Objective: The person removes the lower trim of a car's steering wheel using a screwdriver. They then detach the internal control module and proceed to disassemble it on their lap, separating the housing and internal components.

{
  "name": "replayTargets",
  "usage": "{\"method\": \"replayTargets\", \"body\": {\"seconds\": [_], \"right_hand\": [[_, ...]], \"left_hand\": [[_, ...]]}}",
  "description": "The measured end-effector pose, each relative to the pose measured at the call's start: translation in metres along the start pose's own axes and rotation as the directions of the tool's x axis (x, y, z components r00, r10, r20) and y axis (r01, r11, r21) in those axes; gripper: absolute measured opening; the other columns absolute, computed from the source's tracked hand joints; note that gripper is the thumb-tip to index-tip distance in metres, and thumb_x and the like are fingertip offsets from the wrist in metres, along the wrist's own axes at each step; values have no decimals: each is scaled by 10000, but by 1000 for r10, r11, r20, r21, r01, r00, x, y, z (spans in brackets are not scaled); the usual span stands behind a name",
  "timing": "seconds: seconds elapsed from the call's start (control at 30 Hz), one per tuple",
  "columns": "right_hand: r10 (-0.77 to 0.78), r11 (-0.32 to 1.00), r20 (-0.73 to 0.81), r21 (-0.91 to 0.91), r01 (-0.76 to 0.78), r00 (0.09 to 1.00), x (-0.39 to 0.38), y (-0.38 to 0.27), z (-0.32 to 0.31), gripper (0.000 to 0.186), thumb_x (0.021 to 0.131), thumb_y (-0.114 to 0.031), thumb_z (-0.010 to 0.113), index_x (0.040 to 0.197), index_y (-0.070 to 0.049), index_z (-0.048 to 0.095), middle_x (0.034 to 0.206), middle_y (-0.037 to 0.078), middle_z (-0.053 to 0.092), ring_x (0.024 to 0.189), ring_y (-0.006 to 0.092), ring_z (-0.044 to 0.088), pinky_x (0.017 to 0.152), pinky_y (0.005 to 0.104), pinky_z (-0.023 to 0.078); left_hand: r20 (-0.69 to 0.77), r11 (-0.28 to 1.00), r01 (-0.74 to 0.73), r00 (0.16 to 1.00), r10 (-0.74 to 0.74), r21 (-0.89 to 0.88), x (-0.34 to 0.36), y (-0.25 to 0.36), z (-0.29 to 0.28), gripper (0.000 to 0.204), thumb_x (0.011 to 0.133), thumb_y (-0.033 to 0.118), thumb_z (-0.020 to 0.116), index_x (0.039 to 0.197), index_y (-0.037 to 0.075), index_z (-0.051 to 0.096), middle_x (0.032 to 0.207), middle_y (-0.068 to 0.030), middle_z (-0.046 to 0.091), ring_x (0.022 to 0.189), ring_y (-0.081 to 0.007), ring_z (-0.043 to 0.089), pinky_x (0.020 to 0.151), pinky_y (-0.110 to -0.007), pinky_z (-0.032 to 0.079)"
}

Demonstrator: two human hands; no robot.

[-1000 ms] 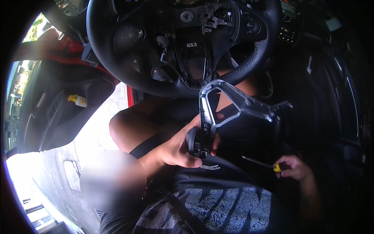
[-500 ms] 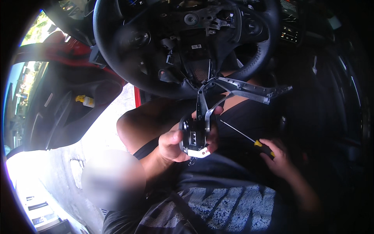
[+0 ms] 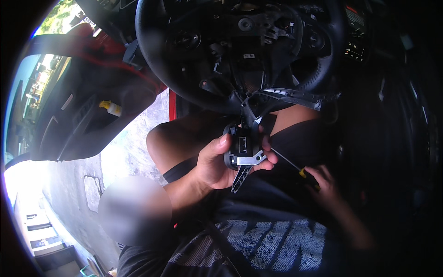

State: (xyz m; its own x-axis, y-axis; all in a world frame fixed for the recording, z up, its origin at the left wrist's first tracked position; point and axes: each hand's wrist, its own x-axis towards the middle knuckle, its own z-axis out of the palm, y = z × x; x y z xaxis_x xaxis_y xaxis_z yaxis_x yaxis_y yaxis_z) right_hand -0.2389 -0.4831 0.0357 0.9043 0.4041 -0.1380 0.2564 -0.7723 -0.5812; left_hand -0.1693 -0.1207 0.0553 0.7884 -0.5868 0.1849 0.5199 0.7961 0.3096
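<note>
My left hand (image 3: 213, 162) is shut on a black switch module (image 3: 241, 147) with a silver bracket, held just below the steering wheel (image 3: 184, 87). A grey, branching trim piece (image 3: 295, 96) rises from the module toward the wheel's open hub. In my right hand (image 3: 325, 184) is a thin screwdriver (image 3: 287, 161) with a yellow and black handle. Its tip reaches the module's right side, by my left fingertips. Both hands are over my lap, and my bare knee (image 3: 180, 138) is behind the left hand.
The wheel's hub (image 3: 249, 27) is uncovered, with wiring and brackets showing. The car door (image 3: 83, 115) stands open at the left, with a yellow part (image 3: 110, 107) on it, and sunlit concrete ground (image 3: 78, 184) lies below. A dashboard display (image 3: 355, 32) is at the upper right.
My right hand has raised the screwdriver and brought its tip to the module. My left hand has turned the module and trim piece, which now lies flatter under the wheel.
</note>
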Motion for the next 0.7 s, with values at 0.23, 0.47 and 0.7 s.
{"method": "replayTargets", "body": {"seconds": [0.23,0.47,0.7], "right_hand": [[-46,999,58,-20,47,997,3,-1,-1,597,897,-34,811,1458,-149,644,1281,168,655,1184,371,685,1002,446,574],[-73,997,-60,-43,70,996,9,-21,-7,553,860,-33,846,1390,-99,699,1250,170,661,1148,366,693,970,453,580],[-549,805,-454,-59,591,702,65,-104,-34,421,805,-62,933,1171,-32,728,941,91,736,778,267,709,704,370,573]], "left_hand": [[-68,964,-8,997,27,267,-4,2,2,990,923,609,809,1576,-15,405,1374,-242,604,1292,-461,665,1136,-532,559],[-62,935,-3,998,27,355,-1,-2,12,1077,828,684,816,1569,26,395,1386,-194,634,1349,-422,648,1159,-553,541],[-93,944,-21,994,55,329,7,-14,19,1108,810,721,806,1567,21,399,1396,-166,633,1374,-395,634,1190,-541,519]]}}
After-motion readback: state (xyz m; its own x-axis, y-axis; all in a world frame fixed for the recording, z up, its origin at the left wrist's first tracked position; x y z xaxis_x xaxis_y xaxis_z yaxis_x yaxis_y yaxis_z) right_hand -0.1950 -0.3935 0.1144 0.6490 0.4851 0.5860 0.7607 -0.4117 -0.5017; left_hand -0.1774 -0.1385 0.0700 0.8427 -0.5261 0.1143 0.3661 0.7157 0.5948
